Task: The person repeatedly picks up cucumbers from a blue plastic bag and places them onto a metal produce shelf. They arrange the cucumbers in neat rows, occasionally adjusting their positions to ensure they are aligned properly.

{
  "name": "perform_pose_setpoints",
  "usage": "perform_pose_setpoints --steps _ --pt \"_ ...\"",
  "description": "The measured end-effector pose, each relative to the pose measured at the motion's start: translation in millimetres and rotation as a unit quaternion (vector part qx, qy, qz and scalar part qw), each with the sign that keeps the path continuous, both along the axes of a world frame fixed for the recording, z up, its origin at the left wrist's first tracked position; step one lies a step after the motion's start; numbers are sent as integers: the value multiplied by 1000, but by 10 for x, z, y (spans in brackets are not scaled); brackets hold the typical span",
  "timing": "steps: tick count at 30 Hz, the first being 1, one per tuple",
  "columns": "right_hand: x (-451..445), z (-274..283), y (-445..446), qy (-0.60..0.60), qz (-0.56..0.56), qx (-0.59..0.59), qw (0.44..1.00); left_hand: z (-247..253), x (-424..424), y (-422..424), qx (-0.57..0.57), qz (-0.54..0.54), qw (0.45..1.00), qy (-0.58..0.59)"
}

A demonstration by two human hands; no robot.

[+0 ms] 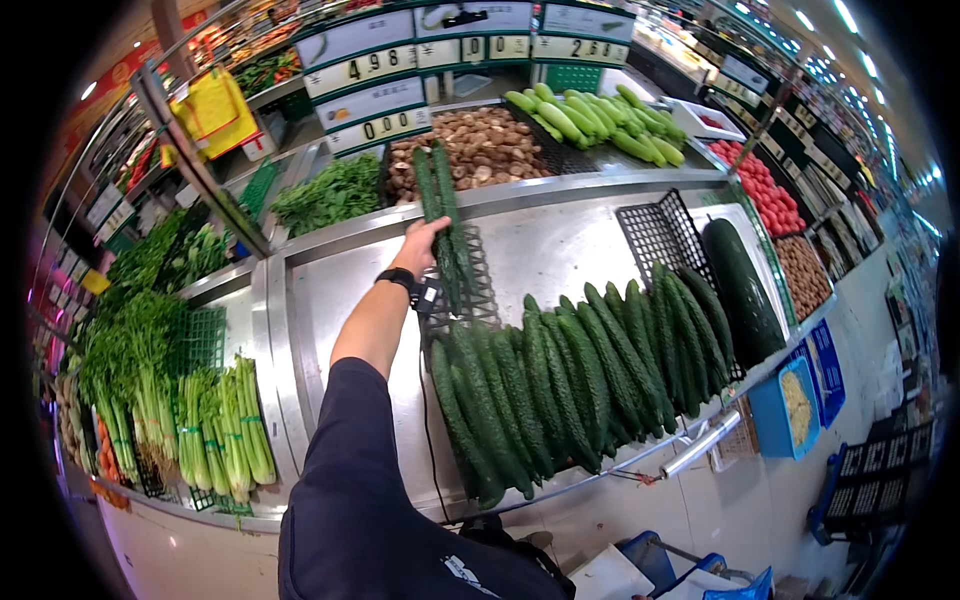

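My left hand, with a black band on the wrist, grips long dark green cucumbers, at least two, side by side around their middle. Their far ends reach over the metal ledge toward a crate of brown mushrooms; their near ends hang over a black plastic mesh crate. Below and to the right, a long row of similar cucumbers lies packed side by side along the front of the steel display counter. My right hand is not clearly in view.
A large dark green gourd lies right of another black crate. Bunched celery is at the left, leafy greens at the back. Pale green gourds and red produce lie beyond. A dark cable crosses the counter.
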State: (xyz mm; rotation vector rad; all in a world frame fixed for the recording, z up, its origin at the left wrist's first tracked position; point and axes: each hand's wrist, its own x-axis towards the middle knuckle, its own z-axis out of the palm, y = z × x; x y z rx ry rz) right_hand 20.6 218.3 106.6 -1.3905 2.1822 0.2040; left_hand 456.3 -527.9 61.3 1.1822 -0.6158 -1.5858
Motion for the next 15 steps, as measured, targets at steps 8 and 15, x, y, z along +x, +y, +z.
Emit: perform_pose_setpoints --steps 8,15 --pt "-5 -261 261 -55 -42 7 998 -614 -77 111 -98 24 844 -526" --pt "-165 -352 172 -56 -27 -3 998 -912 136 353 -146 38 787 -598"
